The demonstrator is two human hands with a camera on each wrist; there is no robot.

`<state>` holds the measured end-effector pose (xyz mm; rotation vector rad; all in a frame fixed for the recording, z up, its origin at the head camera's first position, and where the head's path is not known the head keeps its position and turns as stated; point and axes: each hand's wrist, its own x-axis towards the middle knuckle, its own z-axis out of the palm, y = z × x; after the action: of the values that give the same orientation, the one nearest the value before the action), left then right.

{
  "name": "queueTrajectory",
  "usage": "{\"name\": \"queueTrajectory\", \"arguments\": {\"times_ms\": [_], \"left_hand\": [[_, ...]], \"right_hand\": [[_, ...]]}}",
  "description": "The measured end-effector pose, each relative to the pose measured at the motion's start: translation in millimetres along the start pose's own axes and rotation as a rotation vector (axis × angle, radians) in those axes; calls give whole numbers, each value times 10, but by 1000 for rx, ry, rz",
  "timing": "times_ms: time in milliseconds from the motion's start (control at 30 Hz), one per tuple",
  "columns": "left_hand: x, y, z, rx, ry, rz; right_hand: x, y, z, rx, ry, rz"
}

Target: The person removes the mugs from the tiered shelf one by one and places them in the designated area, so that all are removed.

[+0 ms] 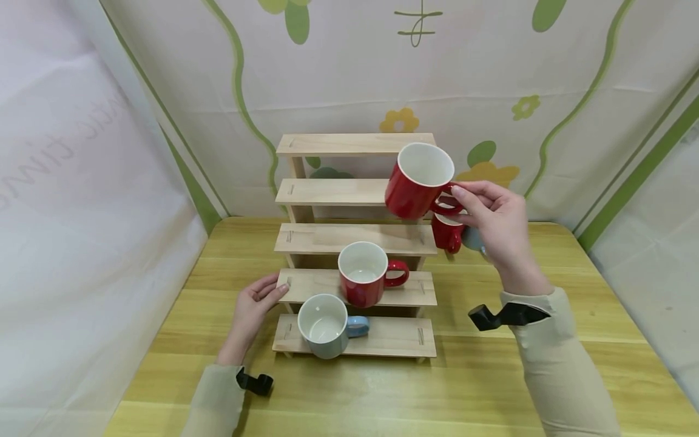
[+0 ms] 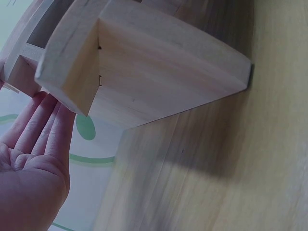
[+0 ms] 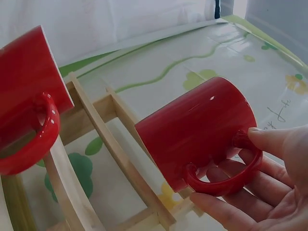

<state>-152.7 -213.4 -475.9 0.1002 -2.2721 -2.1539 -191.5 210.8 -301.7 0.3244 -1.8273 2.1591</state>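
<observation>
My right hand (image 1: 499, 227) pinches the handle of a red mug (image 1: 406, 194), white inside, raised in front of the upper steps of a wooden tiered shelf (image 1: 319, 191). In the right wrist view, the thumb and fingers are at the handle of this mug (image 3: 202, 130). My left hand (image 1: 253, 309) grips the left end of the shelf's second step from the bottom, thumb on top; in the left wrist view the fingers (image 2: 41, 125) reach under the wood. Another red mug (image 1: 363, 293) stands on that step, handle to the right. A light blue mug (image 1: 330, 346) stands on the lowest step.
On the table (image 1: 491, 388), behind my right hand, are another red mug (image 1: 445, 233) and a partly hidden blue mug (image 1: 472, 238). A patterned cloth (image 1: 338, 73) hangs behind the shelf, with white cloth (image 1: 82, 212) at the left side.
</observation>
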Motion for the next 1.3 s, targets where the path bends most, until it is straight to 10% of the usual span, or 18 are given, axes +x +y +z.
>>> {"name": "queueTrajectory", "arguments": {"times_ms": [1300], "left_hand": [[-5, -13, 3, -4, -7, -5]], "right_hand": [[-291, 81, -1069, 111, 258, 63]]}}
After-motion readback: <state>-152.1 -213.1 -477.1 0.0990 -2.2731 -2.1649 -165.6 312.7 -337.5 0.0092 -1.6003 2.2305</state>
